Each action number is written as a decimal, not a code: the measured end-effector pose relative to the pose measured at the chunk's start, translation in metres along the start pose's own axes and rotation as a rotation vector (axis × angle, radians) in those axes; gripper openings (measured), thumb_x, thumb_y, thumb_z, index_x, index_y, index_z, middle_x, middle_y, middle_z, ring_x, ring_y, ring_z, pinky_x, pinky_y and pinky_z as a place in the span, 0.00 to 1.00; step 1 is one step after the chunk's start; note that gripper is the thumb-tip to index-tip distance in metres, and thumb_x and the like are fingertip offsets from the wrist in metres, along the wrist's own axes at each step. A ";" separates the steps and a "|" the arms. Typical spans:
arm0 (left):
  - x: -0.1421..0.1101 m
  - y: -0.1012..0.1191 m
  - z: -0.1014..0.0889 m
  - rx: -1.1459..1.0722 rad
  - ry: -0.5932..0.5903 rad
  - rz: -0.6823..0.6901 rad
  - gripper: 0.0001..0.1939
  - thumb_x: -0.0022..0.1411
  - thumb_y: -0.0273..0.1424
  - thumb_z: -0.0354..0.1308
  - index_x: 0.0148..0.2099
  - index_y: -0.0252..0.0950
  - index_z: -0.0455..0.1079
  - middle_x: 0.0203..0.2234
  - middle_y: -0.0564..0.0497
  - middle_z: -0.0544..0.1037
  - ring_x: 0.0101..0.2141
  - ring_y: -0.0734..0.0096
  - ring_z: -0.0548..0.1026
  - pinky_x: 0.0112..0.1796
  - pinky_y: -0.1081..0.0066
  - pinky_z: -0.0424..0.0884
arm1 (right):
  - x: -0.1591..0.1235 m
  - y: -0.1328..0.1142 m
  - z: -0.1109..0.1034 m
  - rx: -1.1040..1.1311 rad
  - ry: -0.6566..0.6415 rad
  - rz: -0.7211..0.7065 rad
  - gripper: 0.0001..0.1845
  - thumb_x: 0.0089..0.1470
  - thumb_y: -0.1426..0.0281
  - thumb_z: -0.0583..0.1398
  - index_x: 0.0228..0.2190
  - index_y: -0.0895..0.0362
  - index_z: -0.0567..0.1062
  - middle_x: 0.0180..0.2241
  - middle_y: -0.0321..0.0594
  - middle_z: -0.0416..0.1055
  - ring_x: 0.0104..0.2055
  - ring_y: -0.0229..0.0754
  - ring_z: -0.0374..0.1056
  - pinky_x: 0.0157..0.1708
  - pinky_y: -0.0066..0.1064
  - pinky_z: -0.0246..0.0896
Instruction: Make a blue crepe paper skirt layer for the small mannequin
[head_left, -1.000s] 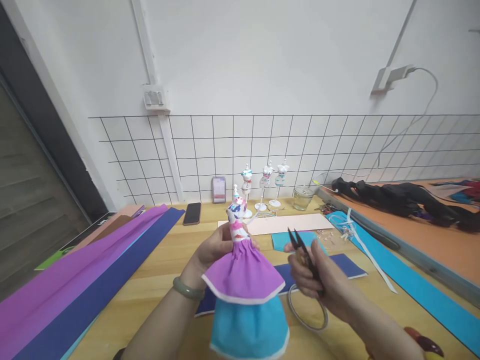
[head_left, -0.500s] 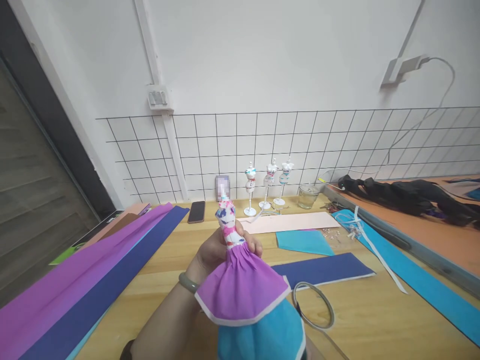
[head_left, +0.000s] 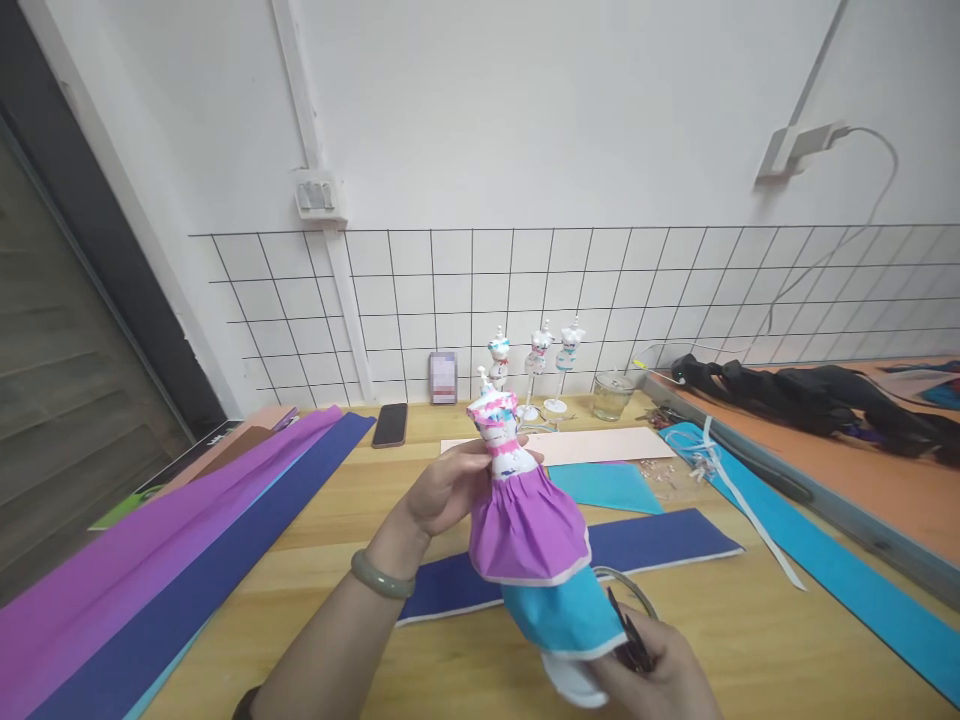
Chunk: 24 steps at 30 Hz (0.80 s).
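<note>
My left hand [head_left: 450,485] is closed round the torso of a small dress-form mannequin [head_left: 504,440], tilted over the table. The mannequin wears a purple gathered skirt [head_left: 529,530] with a white hem, above a blue skirt layer [head_left: 562,610], also white-edged. Its white round base [head_left: 574,682] shows below the blue cloth. My right hand [head_left: 664,670] is at the lower right edge of the blue layer. Its fingers are closed on what look like small black scissors [head_left: 634,640], partly hidden by the hand and cloth.
A navy strip [head_left: 667,545] lies under the mannequin, near a ring of cable [head_left: 637,590]. Behind are a pale pink strip [head_left: 615,446], a turquoise piece [head_left: 604,487], more mannequins [head_left: 571,355] and a glass [head_left: 613,395]. Long cloth strips [head_left: 225,560] and a phone [head_left: 390,425] lie left.
The mannequin has moved right and leans differently, its base now showing. My right hand has come into view with the black scissors at the blue hem. My left hand still grips the torso.
</note>
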<state>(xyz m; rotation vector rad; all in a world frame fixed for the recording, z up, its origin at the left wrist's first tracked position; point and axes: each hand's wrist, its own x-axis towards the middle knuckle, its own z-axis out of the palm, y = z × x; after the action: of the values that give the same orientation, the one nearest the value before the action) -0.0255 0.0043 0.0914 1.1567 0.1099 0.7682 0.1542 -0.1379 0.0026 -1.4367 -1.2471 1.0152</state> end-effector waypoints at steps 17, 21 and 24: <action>0.005 0.002 0.005 0.532 0.352 0.128 0.18 0.54 0.34 0.61 0.47 0.32 0.70 0.42 0.43 0.76 0.43 0.61 0.73 0.45 0.65 0.67 | 0.014 -0.023 -0.049 0.008 0.289 0.072 0.28 0.46 0.45 0.57 0.32 0.57 0.74 0.22 0.37 0.64 0.21 0.37 0.58 0.19 0.27 0.56; 0.002 0.002 0.020 0.691 0.307 0.089 0.18 0.55 0.32 0.60 0.48 0.34 0.69 0.44 0.45 0.75 0.45 0.63 0.72 0.45 0.66 0.68 | 0.012 -0.060 -0.048 0.143 0.054 0.081 0.26 0.52 0.44 0.50 0.28 0.55 0.68 0.17 0.29 0.51 0.15 0.30 0.43 0.14 0.24 0.44; 0.000 0.000 0.031 0.705 0.258 0.054 0.17 0.55 0.32 0.60 0.48 0.36 0.69 0.45 0.46 0.74 0.46 0.64 0.71 0.44 0.68 0.69 | 0.012 -0.084 -0.038 0.120 -0.061 0.059 0.25 0.49 0.45 0.55 0.24 0.55 0.64 0.18 0.29 0.52 0.18 0.30 0.45 0.16 0.23 0.44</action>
<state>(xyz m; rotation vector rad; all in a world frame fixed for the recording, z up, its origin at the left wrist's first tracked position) -0.0117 -0.0203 0.1049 1.7215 0.6047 0.9592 0.1752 -0.1278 0.0924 -1.3658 -1.1725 1.1621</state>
